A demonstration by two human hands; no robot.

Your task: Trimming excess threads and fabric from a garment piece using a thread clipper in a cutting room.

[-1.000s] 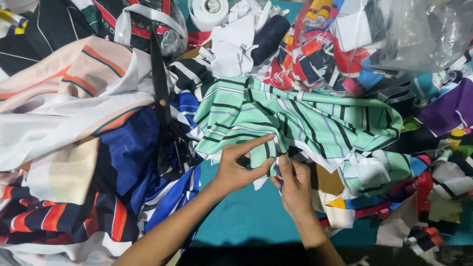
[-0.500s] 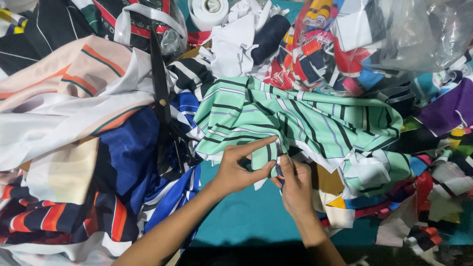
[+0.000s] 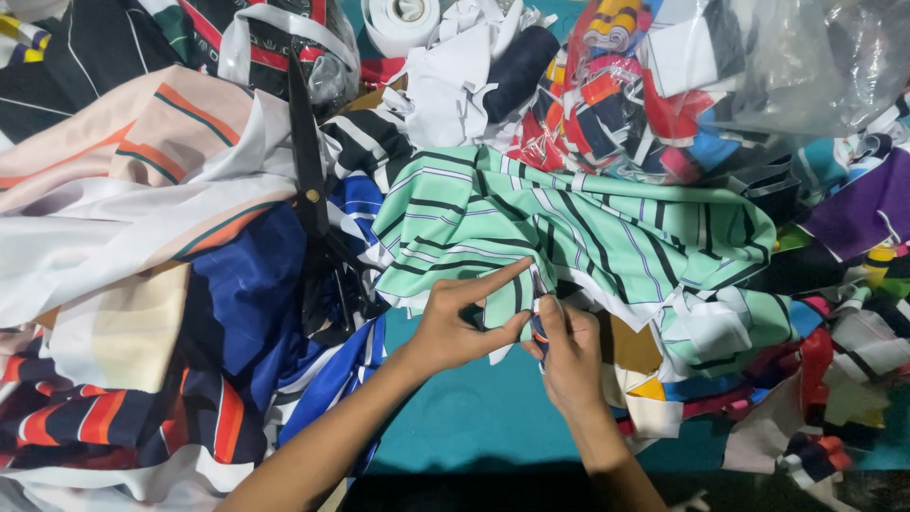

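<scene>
A mint-green cloth with black and white stripes [image 3: 588, 228] lies bunched across the middle of a teal table [image 3: 474, 417]. My left hand [image 3: 460, 322] pinches the cloth's near edge between thumb and forefinger. My right hand [image 3: 569, 351] sits just beside it, fingers closed on the same edge and on a small dark object that I cannot make out. The two hands almost touch.
Large black scissors [image 3: 313, 190] lie on a heap of blue, orange and cream fabrics [image 3: 142, 284] at left. A white tape roll [image 3: 403, 19] stands at the back. Clear plastic bags of coloured scraps [image 3: 664, 85] and loose scraps [image 3: 834, 360] fill the right.
Both hands stay at the cloth's edge with only slight finger movement; the cloth has not shifted.
</scene>
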